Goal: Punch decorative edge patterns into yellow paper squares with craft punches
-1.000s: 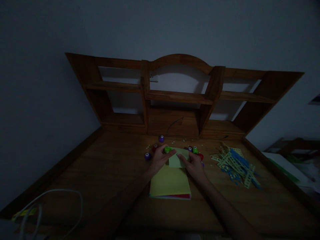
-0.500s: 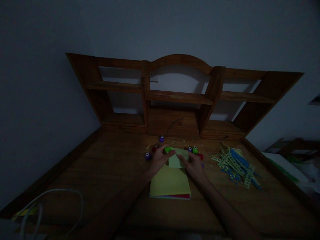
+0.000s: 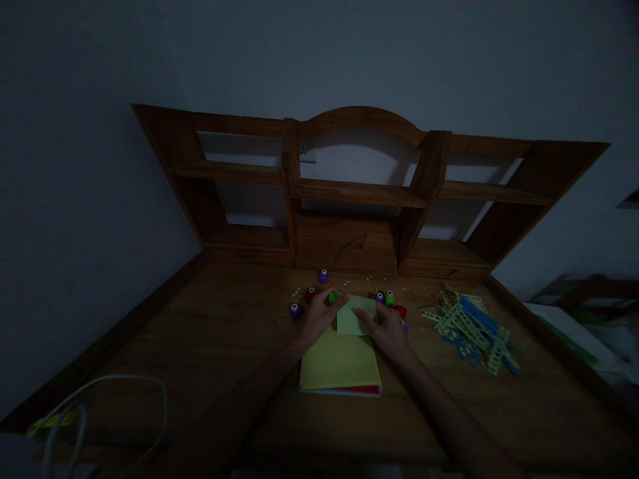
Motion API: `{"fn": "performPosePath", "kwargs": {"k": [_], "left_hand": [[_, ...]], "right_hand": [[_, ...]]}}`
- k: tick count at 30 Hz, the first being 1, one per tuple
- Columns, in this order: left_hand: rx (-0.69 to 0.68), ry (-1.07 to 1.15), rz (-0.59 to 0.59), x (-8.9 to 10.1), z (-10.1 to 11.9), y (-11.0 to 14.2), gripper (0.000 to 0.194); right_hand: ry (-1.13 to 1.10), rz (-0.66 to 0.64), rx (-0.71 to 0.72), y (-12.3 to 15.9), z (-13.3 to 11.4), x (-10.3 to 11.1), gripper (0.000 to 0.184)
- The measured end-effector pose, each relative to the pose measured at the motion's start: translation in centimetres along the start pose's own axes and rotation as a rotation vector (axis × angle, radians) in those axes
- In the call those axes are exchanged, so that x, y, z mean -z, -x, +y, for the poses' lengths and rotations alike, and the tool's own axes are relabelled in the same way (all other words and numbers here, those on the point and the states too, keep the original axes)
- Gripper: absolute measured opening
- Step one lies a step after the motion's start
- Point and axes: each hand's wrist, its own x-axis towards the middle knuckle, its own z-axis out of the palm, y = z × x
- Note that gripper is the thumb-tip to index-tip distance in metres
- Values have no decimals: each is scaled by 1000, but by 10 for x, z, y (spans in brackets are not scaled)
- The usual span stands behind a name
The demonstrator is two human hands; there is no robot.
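Note:
A small square of pale green paper (image 3: 355, 320) is held above a stack of coloured paper (image 3: 339, 362), whose top sheet is yellow. My left hand (image 3: 319, 318) is closed around a small green craft punch (image 3: 334, 298) at the upper left corner of the square. On the right edge, my right hand (image 3: 388, 329) pinches the paper, thumb on top. Purple punches (image 3: 296, 310) and a red punch (image 3: 310, 293) lie left of my hands. Beyond my right hand are a green punch (image 3: 390, 299) and another red one (image 3: 401, 311). Dim light hides fine detail.
Tiny paper cut-outs (image 3: 369, 279) are scattered behind my hands. A pile of yellow and blue plastic building strips (image 3: 474, 329) lies to the right. A wooden shelf unit (image 3: 349, 193) stands along the back. A white cable (image 3: 124, 379) loops at the lower left.
The green punch has turned or shifted slightly in my left hand, and my left thumb has lifted a little. The paper and my right hand stay nearly in place.

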Motion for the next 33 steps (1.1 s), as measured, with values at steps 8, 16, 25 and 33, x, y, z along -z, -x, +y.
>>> {"fn": "performPosePath", "kwargs": {"k": [8, 16, 25, 33], "left_hand": [[93, 11, 22, -4, -1, 2, 41], [83, 83, -29, -3, -4, -7, 40], [179, 274, -101, 3, -4, -8, 47], [256, 244, -84, 0, -5, -10, 53]], "right_hand": [[-138, -72, -78, -2, 7, -4, 36], [-210, -2, -96, -5, 13, -3, 42], [-143, 19, -69, -5, 10, 0, 42], [-61, 47, -57, -7, 9, 2, 37]]}}
